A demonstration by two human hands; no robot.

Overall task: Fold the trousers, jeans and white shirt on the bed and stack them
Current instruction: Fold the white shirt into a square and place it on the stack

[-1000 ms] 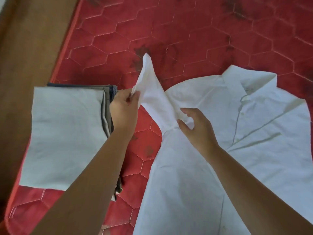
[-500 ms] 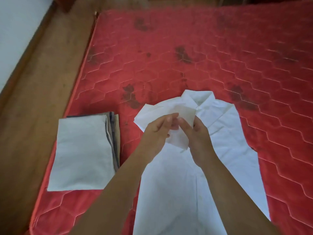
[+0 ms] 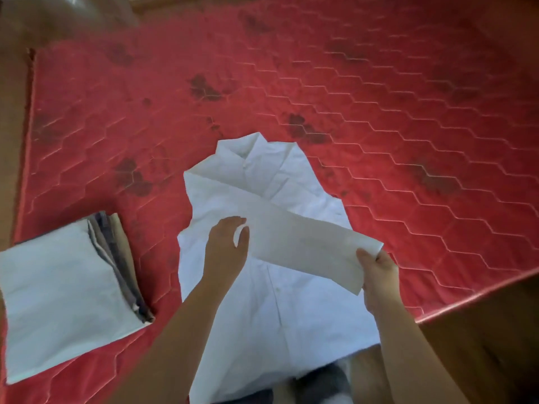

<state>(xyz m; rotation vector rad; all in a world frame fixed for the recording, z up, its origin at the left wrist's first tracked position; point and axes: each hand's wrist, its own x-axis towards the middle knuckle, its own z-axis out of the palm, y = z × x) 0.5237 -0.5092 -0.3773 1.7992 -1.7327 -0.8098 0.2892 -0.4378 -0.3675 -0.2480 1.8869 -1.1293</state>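
Observation:
The white shirt (image 3: 271, 310) lies front up on the red mattress (image 3: 379, 112), collar at the far end. Its left sleeve (image 3: 306, 237) is folded diagonally across the chest toward the right. My right hand (image 3: 379, 275) is shut on the sleeve's cuff end, held a little above the shirt's right edge. My left hand (image 3: 226, 249) rests on the sleeve near the middle of the chest, pinching the cloth. At the left sits a stack of folded clothes (image 3: 67, 298): a pale folded piece on top, grey, dark blue and tan layers showing at its right edge.
The mattress's near edge (image 3: 466, 298) runs diagonally at the right, with brown floor (image 3: 495, 345) beyond it. More brown floor lies along the left side. Dark stains mark the mattress. My legs and a grey garment (image 3: 320, 380) show at the bottom.
The sleeve, raised by my left hand a second ago, now lies across the chest. My right hand has drawn its cuff out to the right. The camera view has shifted.

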